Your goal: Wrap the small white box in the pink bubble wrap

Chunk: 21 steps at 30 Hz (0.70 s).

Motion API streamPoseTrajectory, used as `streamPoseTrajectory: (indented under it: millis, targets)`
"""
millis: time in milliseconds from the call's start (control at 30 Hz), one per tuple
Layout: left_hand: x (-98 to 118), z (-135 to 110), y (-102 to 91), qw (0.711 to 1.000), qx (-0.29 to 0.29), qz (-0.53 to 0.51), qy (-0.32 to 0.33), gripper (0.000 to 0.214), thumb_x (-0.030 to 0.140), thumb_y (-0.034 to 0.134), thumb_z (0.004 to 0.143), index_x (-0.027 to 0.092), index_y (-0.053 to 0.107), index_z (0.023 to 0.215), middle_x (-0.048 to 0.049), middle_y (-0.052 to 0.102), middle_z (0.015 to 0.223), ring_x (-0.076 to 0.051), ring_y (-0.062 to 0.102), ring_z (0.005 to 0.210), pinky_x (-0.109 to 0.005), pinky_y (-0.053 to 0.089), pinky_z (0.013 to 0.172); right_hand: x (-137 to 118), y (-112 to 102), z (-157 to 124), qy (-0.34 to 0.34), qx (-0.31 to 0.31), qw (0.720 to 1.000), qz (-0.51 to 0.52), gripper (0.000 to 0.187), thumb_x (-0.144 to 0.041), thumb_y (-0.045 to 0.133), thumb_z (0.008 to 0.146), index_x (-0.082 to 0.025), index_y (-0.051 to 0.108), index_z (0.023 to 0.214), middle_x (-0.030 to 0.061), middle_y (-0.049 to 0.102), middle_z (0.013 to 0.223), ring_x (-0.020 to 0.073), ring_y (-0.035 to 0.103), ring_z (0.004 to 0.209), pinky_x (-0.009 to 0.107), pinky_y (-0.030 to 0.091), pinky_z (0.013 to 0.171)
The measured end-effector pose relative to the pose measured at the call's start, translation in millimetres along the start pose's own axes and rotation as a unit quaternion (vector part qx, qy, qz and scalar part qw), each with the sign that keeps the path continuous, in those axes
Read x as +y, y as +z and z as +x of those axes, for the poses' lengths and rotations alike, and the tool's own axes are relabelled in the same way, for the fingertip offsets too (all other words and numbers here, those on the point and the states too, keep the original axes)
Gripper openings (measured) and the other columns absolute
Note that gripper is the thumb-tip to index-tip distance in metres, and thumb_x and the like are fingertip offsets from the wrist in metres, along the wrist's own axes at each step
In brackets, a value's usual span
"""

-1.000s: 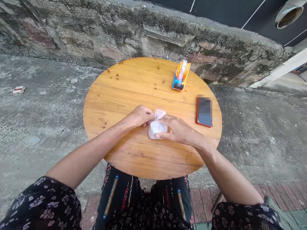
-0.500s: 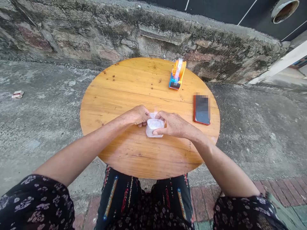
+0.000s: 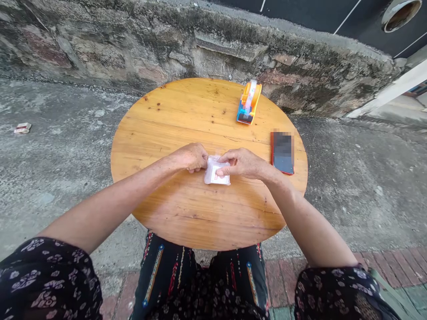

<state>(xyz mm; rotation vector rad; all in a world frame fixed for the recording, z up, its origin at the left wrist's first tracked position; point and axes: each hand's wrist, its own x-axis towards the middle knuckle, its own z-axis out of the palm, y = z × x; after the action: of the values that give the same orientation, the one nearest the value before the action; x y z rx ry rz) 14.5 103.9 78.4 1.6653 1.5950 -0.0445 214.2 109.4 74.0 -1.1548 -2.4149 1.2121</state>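
A small white box (image 3: 218, 178) in translucent plastic wrap (image 3: 210, 168) is between my hands over the middle of the wooden table (image 3: 187, 209). My right hand (image 3: 243, 163) grips it from the right, thumb across the front face and fingers at the top edge. Closed at the left edge of the package, my left hand (image 3: 195, 158) pinches the wrap there; its fingertips are partly hidden. What the box contains cannot be seen.
An orange and blue tape dispenser (image 3: 249, 102) with a roll of patterned tape stands near the table's far edge. To the right lies a phone (image 3: 283, 155) in a red case. A rough stone wall (image 3: 160, 49) runs behind the round table.
The wrapped box has tipped, so a flat white face now shows toward me. My right hand has turned with it and moved slightly away from me. My left hand stays at its left edge.
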Motion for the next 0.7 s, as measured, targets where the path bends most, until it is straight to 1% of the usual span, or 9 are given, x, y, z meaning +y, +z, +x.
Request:
streamPoseTrajectory:
  millis: [100,167,233,300,367,433,500,600,700]
  targets:
    - [-9.9,-2.6,0.0,1.000,0.009,-0.011,0.026,0.012,0.018,0.059,0.068,0.018,0.058,0.057,0.0022,0.059,0.051,-0.013,0.056,0.045,-0.023,0.041,0.047,0.1,-2.4,4.3,0.017,-0.003,1.000,0.013,0.044,-0.052,0.076,0.069,-0.015,0.077,0.092,-0.0001,0.064,0.074,0.0110,0.049,0.066,0.025,0.030,0.059]
    - [-19.2,-7.9,4.6,0.997,0.058,-0.021,0.053,0.011,0.022,0.058,0.071,0.018,0.061,0.062,0.0017,0.061,0.053,-0.014,0.057,0.046,-0.024,0.040,0.047,1.3,-3.0,7.4,0.016,-0.006,1.000,0.025,0.043,-0.051,0.077,0.068,-0.015,0.077,0.091,0.0001,0.065,0.074,0.0111,0.050,0.067,0.025,0.032,0.060]
    - [-27.2,-17.6,13.6,0.979,0.172,-0.038,0.099,0.012,0.025,0.056,0.076,0.019,0.066,0.071,0.0010,0.064,0.060,-0.013,0.057,0.051,-0.024,0.041,0.050,4.7,-2.6,10.7,0.003,-0.008,0.998,0.054,0.043,-0.051,0.078,0.068,-0.014,0.076,0.089,0.0011,0.067,0.077,0.0121,0.054,0.070,0.025,0.035,0.063]
    - [-31.6,-30.3,25.4,0.942,0.289,-0.083,0.148,0.015,0.025,0.055,0.080,0.019,0.068,0.081,-0.0008,0.068,0.072,-0.013,0.059,0.060,-0.024,0.044,0.055,8.9,-1.6,13.4,-0.009,-0.005,0.996,0.086,0.043,-0.051,0.078,0.067,-0.014,0.074,0.089,0.0017,0.068,0.078,0.0131,0.057,0.072,0.025,0.038,0.065]
    - [-32.3,-42.1,37.6,0.907,0.348,-0.118,0.204,0.020,0.029,0.057,0.081,0.018,0.068,0.095,-0.0042,0.069,0.092,-0.014,0.061,0.070,-0.025,0.048,0.060,11.9,-0.1,14.9,-0.013,0.003,0.995,0.094,0.043,-0.052,0.078,0.067,-0.014,0.074,0.087,0.0009,0.066,0.075,0.0128,0.057,0.070,0.025,0.038,0.064]
    - [-30.8,-49.0,47.8,0.895,0.344,-0.136,0.250,0.031,0.032,0.062,0.081,0.018,0.065,0.108,-0.0068,0.065,0.109,-0.014,0.063,0.077,-0.026,0.051,0.064,13.0,1.4,14.9,-0.011,0.021,0.997,0.077,0.043,-0.054,0.077,0.068,-0.014,0.074,0.082,-0.0003,0.064,0.070,0.0116,0.053,0.067,0.025,0.035,0.061]
    - [-29.3,-50.0,55.0,0.895,0.320,-0.144,0.274,0.037,0.034,0.065,0.080,0.019,0.063,0.114,-0.0074,0.062,0.116,-0.015,0.063,0.080,-0.027,0.053,0.067,12.9,2.7,14.1,-0.007,0.037,0.998,0.058,0.044,-0.057,0.075,0.069,-0.014,0.074,0.078,-0.0009,0.061,0.068,0.0110,0.051,0.065,0.024,0.033,0.059]
    - [-29.2,-45.8,62.0,0.895,0.307,-0.165,0.277,0.037,0.033,0.067,0.080,0.019,0.063,0.115,-0.0068,0.062,0.114,-0.015,0.063,0.082,-0.029,0.055,0.070,12.3,4.3,11.5,-0.005,0.047,0.997,0.053,0.044,-0.058,0.073,0.071,-0.015,0.074,0.076,-0.0016,0.058,0.067,0.0106,0.049,0.065,0.025,0.032,0.057]
    - [-30.7,-47.3,68.6,0.890,0.311,-0.185,0.277,0.036,0.030,0.068,0.080,0.020,0.063,0.114,-0.0065,0.063,0.112,-0.015,0.063,0.082,-0.028,0.054,0.068,8.9,6.4,5.9,-0.012,0.036,0.999,0.036,0.040,-0.055,0.072,0.074,-0.015,0.074,0.074,-0.0022,0.056,0.065,0.0100,0.046,0.063,0.025,0.030,0.056]
